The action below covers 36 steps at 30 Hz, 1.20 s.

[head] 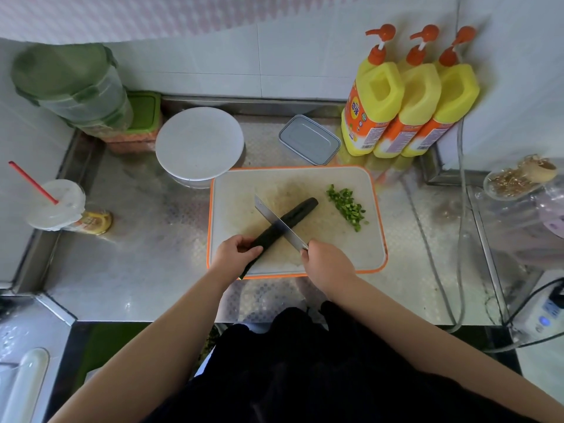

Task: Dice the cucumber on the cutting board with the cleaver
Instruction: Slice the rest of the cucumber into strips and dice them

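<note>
Steel bench (137, 270): left hand (235, 250) grips dark-green whole cucumber (287, 219) steady on orange-rimmed white cutting board (370, 209); right hand (325, 261) grips steel cleaver (279, 222) crosswise to halve it.

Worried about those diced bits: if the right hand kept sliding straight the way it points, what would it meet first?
Probably the cucumber: the right hand points up-left along the cleaver, not toward the diced pile.

We count three yellow detergent bottles (409, 108) far right. We see one cucumber (293, 216), one cleaver (279, 225), one cutting board (232, 190).
</note>
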Each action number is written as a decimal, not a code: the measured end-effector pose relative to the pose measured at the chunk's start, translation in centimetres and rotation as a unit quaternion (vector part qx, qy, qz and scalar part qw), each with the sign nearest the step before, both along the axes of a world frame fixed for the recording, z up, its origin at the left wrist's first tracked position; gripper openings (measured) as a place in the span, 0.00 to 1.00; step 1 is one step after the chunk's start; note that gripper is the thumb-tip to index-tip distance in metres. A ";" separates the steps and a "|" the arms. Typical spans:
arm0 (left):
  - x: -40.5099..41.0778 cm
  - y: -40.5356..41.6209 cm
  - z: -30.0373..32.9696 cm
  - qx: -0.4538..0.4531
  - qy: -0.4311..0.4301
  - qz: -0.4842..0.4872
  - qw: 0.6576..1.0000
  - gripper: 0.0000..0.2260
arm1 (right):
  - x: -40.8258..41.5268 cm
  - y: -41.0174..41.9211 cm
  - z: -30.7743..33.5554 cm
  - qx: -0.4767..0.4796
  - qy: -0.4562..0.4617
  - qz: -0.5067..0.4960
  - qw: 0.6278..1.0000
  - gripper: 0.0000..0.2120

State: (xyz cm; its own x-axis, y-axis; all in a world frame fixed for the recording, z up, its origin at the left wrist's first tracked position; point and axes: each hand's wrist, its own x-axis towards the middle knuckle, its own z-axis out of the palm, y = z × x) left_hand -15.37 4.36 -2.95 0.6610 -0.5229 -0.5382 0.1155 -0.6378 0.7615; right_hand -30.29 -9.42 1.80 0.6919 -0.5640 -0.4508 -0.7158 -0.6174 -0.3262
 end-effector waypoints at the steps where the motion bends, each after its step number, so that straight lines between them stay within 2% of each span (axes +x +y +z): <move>1: -0.1 -0.1 0.0 0.007 -0.008 -0.003 1.000 0.09 | 0.3 0.0 0.2 0.001 0.008 0.000 1.000 0.10; 8: -0.2 -0.2 0.2 0.022 -0.029 -0.006 0.999 0.06 | 2.0 0.0 0.2 -0.002 0.078 0.008 0.997 0.07; 16: -0.1 -0.3 0.1 0.056 -0.067 -0.051 0.995 0.05 | 1.0 0.8 -1.9 -0.005 0.063 0.000 0.998 0.08; 19: -0.1 -0.6 0.1 0.075 -0.107 -0.096 0.987 0.07 | 0.9 0.4 -1.7 0.010 0.050 -0.011 0.999 0.11; 22: -0.4 -0.5 -0.1 0.114 -0.191 -0.169 0.960 0.12 | 0.8 -0.2 -1.4 0.034 0.042 -0.020 0.998 0.16; 24: -0.5 -0.4 -0.3 0.136 -0.218 -0.184 0.949 0.15 | 0.8 -0.4 -1.3 0.039 0.039 -0.019 0.998 0.17; 28: 0.2 -0.5 0.3 0.118 -0.195 -0.140 0.963 0.11 | 0.8 -0.4 -1.0 0.043 0.023 -0.022 0.999 0.15; 31: 2.1 -0.8 0.9 0.106 -0.202 -0.087 0.970 0.10 | 0.6 -0.4 -0.4 0.022 -0.032 -0.040 0.998 0.13; 36: 7.3 -3.1 1.9 0.150 -0.272 -0.067 0.948 0.13 | 0.2 -1.6 0.6 0.011 -0.097 -0.092 0.991 0.13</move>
State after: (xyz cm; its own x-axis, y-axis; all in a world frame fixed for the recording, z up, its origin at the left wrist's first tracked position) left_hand -8.11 1.25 -1.04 0.8221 -0.4986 -0.2750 -0.3391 -0.8167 0.4670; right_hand -30.11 -11.05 2.36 0.6526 -0.6807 -0.3330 -0.7385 -0.4729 -0.4806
